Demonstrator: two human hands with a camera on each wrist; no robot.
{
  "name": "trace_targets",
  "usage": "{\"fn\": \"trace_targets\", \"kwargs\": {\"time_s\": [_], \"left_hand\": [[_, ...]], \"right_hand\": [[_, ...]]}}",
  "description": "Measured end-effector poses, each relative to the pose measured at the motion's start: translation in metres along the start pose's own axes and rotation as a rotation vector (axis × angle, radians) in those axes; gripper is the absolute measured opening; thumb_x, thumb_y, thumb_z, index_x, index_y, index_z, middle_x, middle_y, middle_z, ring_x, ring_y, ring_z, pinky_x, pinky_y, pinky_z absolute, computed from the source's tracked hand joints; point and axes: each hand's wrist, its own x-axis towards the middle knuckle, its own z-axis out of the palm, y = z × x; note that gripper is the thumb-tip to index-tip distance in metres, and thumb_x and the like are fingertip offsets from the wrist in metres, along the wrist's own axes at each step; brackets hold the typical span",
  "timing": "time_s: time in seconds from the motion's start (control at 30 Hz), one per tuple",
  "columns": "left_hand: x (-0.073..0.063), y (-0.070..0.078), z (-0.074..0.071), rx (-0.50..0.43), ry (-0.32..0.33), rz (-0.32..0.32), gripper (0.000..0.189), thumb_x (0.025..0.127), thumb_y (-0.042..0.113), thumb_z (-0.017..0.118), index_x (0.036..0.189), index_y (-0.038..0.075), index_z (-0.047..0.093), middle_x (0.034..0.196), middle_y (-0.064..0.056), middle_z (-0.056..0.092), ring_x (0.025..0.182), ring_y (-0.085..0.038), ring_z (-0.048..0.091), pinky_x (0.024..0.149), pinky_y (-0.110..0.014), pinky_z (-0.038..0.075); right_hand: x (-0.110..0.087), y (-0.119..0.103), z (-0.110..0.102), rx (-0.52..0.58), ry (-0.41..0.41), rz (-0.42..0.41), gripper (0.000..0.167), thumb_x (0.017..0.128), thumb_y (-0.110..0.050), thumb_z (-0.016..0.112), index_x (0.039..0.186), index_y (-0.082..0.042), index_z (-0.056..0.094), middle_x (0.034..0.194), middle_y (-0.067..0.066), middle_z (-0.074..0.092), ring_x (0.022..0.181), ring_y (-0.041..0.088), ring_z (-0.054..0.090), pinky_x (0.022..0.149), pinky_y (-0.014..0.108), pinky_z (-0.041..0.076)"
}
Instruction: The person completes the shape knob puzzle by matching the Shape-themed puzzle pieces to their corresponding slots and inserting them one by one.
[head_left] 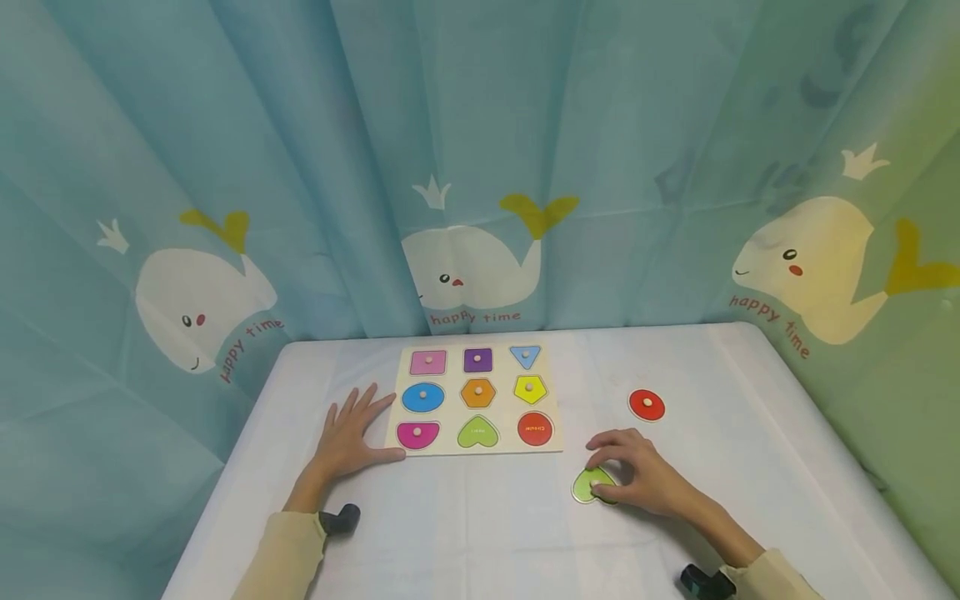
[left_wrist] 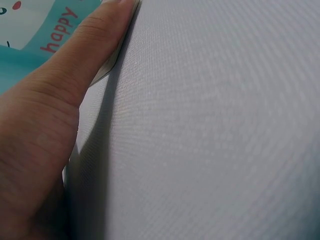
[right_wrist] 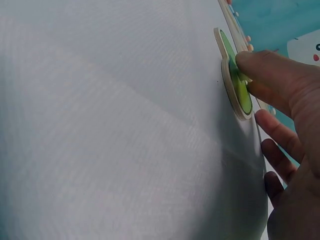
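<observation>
My right hand pinches the small knob of a green heart puzzle piece between thumb and forefinger. In the right wrist view the wooden heart shows its edge, close over the white cloth. My left hand lies spread at the near left corner of a wooden shape puzzle board, thumb on its edge. The board's heart recess and circle recess have no piece in them. Knobbed pieces fill the other recesses, such as the yellow pentagon and the blue oval.
A red circle piece with a knob lies on the white tablecloth, right of the board and beyond my right hand. Behind the table's far edge hangs a blue-green curtain with whale prints. Dark wrist cameras sit at both sleeves.
</observation>
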Motion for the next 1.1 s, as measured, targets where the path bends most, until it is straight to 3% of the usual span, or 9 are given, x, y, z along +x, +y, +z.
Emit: {"fn": "trace_targets", "kwargs": {"time_s": [0.5,1.1], "left_hand": [[-0.0013,0.0016,-0.0004,0.006,-0.002,-0.007,0.104,0.072,0.063,0.083,0.157,0.019,0.044,0.168,-0.018,0.024,0.155,-0.047,0.009,0.118,-0.074,-0.001],[-0.0011,0.0015,0.0001,0.019,0.010,0.009,0.103,0.072,0.063,0.082,0.156,0.019,0.045,0.168,-0.018,0.025,0.155,-0.047,0.010,0.118,-0.074,-0.001]], "right_hand": [[-0.0003,0.0035,-0.0040,0.037,-0.049,-0.022,0.033,0.077,-0.017,0.089,0.092,-0.042,0.075,0.124,-0.008,0.065,0.120,0.018,0.051,0.097,0.049,0.039],[0.0014,0.0059,-0.0032,0.051,-0.073,0.022,0.027,0.079,-0.022,0.090,0.088,-0.044,0.076,0.123,-0.011,0.064,0.120,0.017,0.050,0.098,0.051,0.038]]}}
